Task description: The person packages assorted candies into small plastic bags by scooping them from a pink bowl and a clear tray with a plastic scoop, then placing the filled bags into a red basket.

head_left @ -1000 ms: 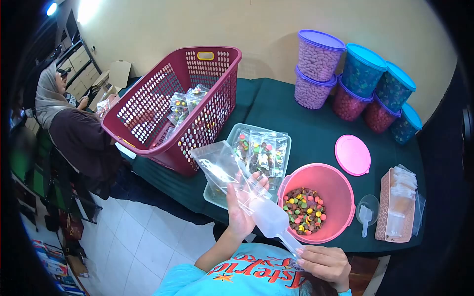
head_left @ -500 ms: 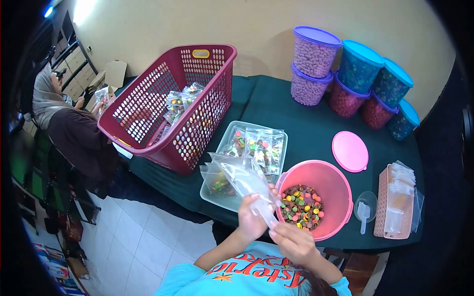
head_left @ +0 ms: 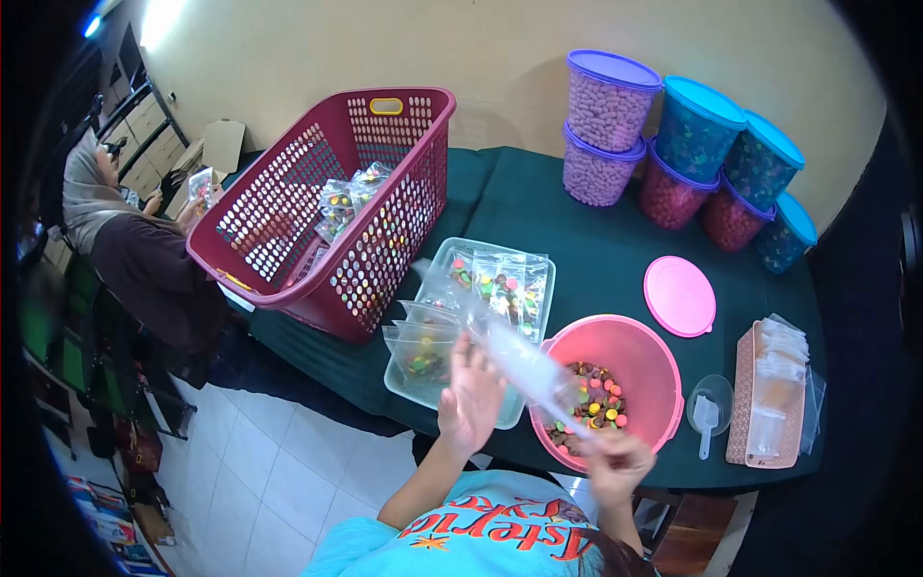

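Note:
A clear plastic bag (head_left: 524,358), smeared by motion, stretches diagonally over the tray and the tub. Its lower end is pinched in my right hand (head_left: 618,464), at the near rim of the pink tub (head_left: 659,385). My left hand (head_left: 471,396) is open, palm up and fingers extended, with its fingertips right beside the bag. Inside the tub lie colourful button-shaped candies (head_left: 601,399). Left of it, a pale tray (head_left: 409,392) bears several clear packets of candies (head_left: 510,288), some lying flat and others leaning at its left side.
A maroon laundry basket (head_left: 385,245) with filled packets stands at the left. Lidded tubs (head_left: 707,125) are stacked at the back right. Near the tub are a pink lid (head_left: 680,296), a white scoop (head_left: 706,423) and a basket of empty bags (head_left: 769,394). Another person (head_left: 144,255) works far left.
My right hand has moved right, drawing the bag's end along. My left hand has shifted left and let go of the bag, its fingers now spread.

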### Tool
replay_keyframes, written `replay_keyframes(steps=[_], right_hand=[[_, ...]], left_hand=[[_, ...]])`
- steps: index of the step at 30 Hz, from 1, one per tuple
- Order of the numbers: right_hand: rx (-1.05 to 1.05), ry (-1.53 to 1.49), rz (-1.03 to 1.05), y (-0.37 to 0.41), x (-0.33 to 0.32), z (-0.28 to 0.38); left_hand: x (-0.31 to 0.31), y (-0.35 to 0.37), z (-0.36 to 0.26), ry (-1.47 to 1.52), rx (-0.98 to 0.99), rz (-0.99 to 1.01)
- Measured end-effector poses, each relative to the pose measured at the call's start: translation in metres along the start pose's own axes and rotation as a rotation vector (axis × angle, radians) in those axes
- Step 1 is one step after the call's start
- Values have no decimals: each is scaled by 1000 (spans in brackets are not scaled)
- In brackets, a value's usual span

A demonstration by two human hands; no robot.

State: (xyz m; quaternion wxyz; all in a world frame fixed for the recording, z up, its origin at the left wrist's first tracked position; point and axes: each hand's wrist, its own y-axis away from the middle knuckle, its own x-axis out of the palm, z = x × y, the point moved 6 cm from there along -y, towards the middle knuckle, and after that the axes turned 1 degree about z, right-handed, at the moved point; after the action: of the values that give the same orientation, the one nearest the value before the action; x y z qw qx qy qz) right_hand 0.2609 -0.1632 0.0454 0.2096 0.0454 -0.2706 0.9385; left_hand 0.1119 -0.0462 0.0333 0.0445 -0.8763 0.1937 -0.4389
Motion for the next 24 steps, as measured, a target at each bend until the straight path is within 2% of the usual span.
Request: replay_keyframes(steps=[2, 3, 5, 6, 7, 9, 10, 13, 15, 18, 19, 21, 23, 24], right_hand=[[178, -164, -166, -5, -24, -4], [178, -164, -169, -7, -33, -5], [246, -293, -239, -7, -51, -11], [274, -296, -256, -6, -56, -12], [278, -292, -262, -5, -60, -12], [295, -281, -249, -3, -65, -13], [291, -259, -257, -3, -65, -13], [303, -255, -254, -3, -61, -15], [312, -263, -253, -3, -63, -16], [342, -348, -267, 0, -69, -18], [361, -425, -279, 1, -70, -19], [384, -430, -283, 4, -70, -17], [404, -435, -296, 7, -70, -17], [411, -412, -289, 8, -69, -17]], left_hand=[[-15, -8, -14, -192, 139, -144], [-19, -8, -21, -192, 136, -142], [-30, -9, -28, -394, 6, -171], [-34, -8, -31, -423, 57, -191], [-35, -7, -31, -422, 49, -191], [-24, -5, -45, -962, 227, -174], [-15, -5, -47, -1068, 331, -158], [-3, -3, -42, -1182, 384, -52], [-5, -6, -45, -1181, 337, -1], [-25, -13, -46, -676, 150, 109], [-22, -14, -46, -673, 141, 114], [-15, -13, -72, -731, 381, -153], [10, -2, -93, -1006, 654, -124], [21, 4, -93, -1112, 697, 24]])
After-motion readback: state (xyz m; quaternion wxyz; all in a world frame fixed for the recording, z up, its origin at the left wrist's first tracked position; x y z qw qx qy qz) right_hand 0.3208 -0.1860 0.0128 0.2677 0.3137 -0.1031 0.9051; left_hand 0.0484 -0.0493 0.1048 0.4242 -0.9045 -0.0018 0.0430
